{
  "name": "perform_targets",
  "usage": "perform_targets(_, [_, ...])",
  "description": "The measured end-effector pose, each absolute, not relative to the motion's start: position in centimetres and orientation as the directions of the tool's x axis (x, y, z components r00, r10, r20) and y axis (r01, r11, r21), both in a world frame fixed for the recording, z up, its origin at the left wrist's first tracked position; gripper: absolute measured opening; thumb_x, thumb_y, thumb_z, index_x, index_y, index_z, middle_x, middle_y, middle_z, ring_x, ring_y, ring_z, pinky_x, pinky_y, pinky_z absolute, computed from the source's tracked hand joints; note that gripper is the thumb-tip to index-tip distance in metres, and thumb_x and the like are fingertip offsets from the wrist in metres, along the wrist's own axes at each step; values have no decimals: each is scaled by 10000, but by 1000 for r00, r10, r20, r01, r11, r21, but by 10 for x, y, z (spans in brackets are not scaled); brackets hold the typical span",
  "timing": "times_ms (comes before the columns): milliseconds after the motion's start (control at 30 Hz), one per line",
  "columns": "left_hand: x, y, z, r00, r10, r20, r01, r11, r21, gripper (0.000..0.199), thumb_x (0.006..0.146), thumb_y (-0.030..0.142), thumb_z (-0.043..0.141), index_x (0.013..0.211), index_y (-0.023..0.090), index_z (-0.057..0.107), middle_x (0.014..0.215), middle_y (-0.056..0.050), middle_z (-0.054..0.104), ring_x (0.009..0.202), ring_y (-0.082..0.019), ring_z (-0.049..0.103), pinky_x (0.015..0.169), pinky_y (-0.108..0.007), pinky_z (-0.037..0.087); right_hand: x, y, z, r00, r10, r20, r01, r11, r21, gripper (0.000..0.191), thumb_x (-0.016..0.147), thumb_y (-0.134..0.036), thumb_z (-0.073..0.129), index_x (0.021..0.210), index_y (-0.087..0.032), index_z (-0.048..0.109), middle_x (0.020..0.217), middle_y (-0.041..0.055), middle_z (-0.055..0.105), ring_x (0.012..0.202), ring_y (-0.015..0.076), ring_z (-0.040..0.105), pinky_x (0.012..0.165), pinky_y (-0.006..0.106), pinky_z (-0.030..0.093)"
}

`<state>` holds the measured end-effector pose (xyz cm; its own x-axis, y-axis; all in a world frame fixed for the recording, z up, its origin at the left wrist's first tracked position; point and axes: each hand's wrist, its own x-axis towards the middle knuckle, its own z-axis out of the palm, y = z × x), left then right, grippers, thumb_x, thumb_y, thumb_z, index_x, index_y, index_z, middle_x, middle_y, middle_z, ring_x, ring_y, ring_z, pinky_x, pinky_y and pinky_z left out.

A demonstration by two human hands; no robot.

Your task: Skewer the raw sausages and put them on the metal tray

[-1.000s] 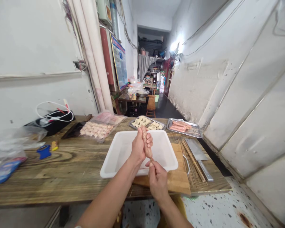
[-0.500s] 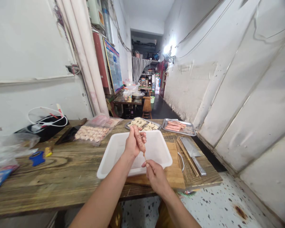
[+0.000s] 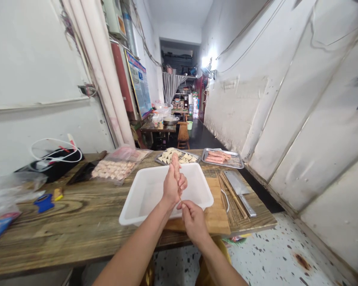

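Observation:
My left hand (image 3: 173, 186) is shut around a pink ground-meat roll (image 3: 175, 163) on a thin bamboo skewer (image 3: 179, 198), and only the roll's upper end shows above the fingers. My right hand (image 3: 193, 221) pinches the skewer's lower end between its fingertips. Both hands are above the near part of a white plastic tray (image 3: 137, 208), and nothing visible lies inside it. Just to the right, a wooden cutting board (image 3: 217, 218) sits under the tray's corner.
A cleaver (image 3: 237, 188) and a bundle of bamboo skewers (image 3: 232, 208) lie to the right. Behind stand a steel tray of skewered sausages (image 3: 222, 159), a tray of pale pieces (image 3: 170, 157), and a bag of meat rolls (image 3: 113, 170). A wall runs along the right.
My left fingers now wrap more of the meat roll, which showed along most of its length before. The whole scene has slid slightly left in view as my head turned.

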<state>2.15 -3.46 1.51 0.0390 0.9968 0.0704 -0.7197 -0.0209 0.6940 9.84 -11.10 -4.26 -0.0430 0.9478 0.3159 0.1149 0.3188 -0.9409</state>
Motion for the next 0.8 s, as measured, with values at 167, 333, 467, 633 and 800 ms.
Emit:
perform_targets(167, [20, -34, 20, 123, 988, 90, -706, 23, 708, 332, 844, 537, 481, 849, 205, 498, 423, 72, 343, 327, -82, 350, 353, -165, 285, 98, -114, -39, -34, 914, 404, 186, 403, -896, 271, 884, -289, 389, 726, -162, 569, 526, -59, 342, 484, 97, 332, 463, 204, 295])
perform_targets(333, [2, -22, 29, 163, 978, 132, -758, 38, 651, 351, 894, 512, 383, 982, 209, 537, 548, 23, 466, 392, -99, 435, 376, -188, 333, 105, -118, -45, -159, 955, 252, 19, 258, -966, 296, 910, -367, 386, 788, -165, 564, 450, -102, 277, 396, 75, 248, 406, 188, 233])
perform_targets(467, [-6, -17, 28, 209, 971, 119, -788, 95, 608, 239, 884, 420, 482, 845, 188, 523, 528, 55, 371, 361, -55, 350, 349, -156, 275, 105, -122, -47, -166, 965, 205, 3, 208, -978, 315, 907, -373, 393, 803, -154, 594, 444, -99, 285, 390, 75, 250, 407, 189, 242])
perform_targets(633, [-4, -19, 25, 179, 980, 89, -816, 97, 570, 234, 860, 410, 535, 798, 190, 486, 514, 72, 316, 345, -44, 309, 336, -144, 252, 98, -122, -47, -49, 917, 396, 243, 395, -886, 291, 905, -298, 380, 744, -164, 583, 561, -38, 411, 517, 112, 391, 514, 221, 319])
perform_targets(800, [-1, -15, 27, 106, 992, 69, -809, 46, 587, 265, 838, 433, 560, 784, 193, 462, 513, 69, 355, 359, -53, 348, 356, -152, 287, 97, -114, -49, -74, 895, 441, 364, 436, -823, 290, 921, -257, 327, 789, -171, 570, 609, -15, 480, 553, 128, 451, 550, 230, 341])
